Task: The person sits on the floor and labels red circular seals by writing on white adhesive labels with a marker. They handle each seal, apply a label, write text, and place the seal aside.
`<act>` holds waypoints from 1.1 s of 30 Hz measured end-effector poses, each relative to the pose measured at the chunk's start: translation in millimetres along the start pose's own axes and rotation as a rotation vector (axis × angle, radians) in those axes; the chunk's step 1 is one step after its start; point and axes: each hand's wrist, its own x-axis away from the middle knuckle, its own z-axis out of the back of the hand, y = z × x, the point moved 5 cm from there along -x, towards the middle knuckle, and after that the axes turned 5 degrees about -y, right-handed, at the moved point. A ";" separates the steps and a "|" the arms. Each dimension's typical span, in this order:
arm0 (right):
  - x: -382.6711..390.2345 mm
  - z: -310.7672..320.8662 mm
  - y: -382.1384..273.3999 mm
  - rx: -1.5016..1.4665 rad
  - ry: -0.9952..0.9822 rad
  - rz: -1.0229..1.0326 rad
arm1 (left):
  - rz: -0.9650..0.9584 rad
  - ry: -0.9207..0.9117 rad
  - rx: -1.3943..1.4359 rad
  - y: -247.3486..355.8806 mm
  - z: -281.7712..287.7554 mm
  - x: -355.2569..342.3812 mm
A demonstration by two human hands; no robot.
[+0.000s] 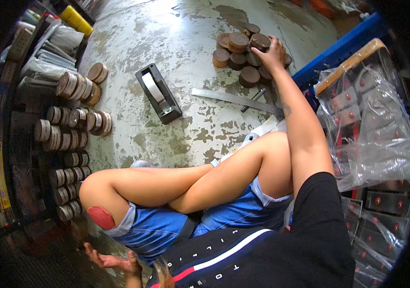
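Out at the far right, my right hand [273, 55] is closed around a dark round disc [260, 42], its thumb on the near side and its fingers on the right. This disc sits at the top of a cluster of similar brown and black discs [249, 77] on the floor; I cannot tell whether it is lifted. My left hand [111, 261] is low at the left, beside my thigh, palm up with the fingers apart and nothing in it. Nearest to it are my knee and rows of labelled round pieces [70, 210].
A black tape dispenser [169, 114] with white tape stands mid-floor. Right of it lie a steel ruler [224, 96] and a dark pen [253, 100]. More labelled stacks [75, 89] line the left shelf. Plastic-wrapped panels [368, 115] and a blue beam [334, 48] border the right.
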 end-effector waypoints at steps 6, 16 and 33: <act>-40.7 -42.3 -70.0 0.269 -0.416 0.219 | 0.592 -0.135 0.166 -25.4 -38.7 106.8; -37.1 -62.6 -77.5 0.227 -0.335 0.021 | 0.521 -0.172 0.084 -42.1 -51.8 112.5; 235.9 -13.6 -218.6 -0.272 -0.914 0.517 | 0.568 -0.124 0.316 -37.0 -45.6 110.9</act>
